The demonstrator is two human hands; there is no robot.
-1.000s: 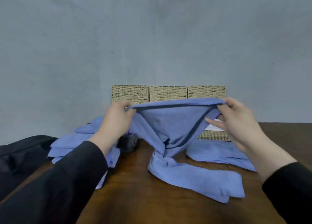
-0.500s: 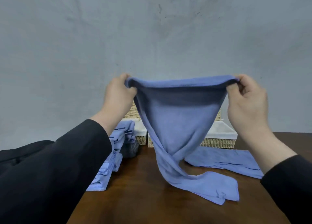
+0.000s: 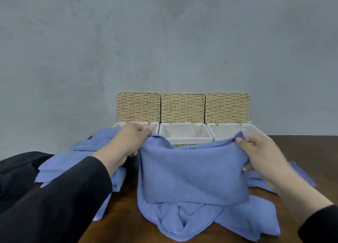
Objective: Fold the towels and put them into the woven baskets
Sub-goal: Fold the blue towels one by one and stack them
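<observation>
We see the left hand pinching one top corner of a blue towel, fingers curled over the hem, and the right hand gripping the opposite top corner with thumb in front and fingers tucked behind the cloth. Between the two hands the towel's upper edge sags a little, and the panel hangs down in front of us. Below the hands its lower part lies bunched and twisted on the dark wooden counter, spreading out toward the right.

To the outside of the left hand we find a loose pile of more blue towels, draped over the counter's edge beside a dark garment. Under and beyond the right hand another blue towel lies flat on the counter.

Just past the hands stand three woven baskets side by side, each with a white lining and its woven lid raised upright against the grey wall. The left basket sits right behind the left hand's fingertips, the middle basket lies between the hands, and the right basket is behind the right hand. What we can see of the linings shows no towels inside.
</observation>
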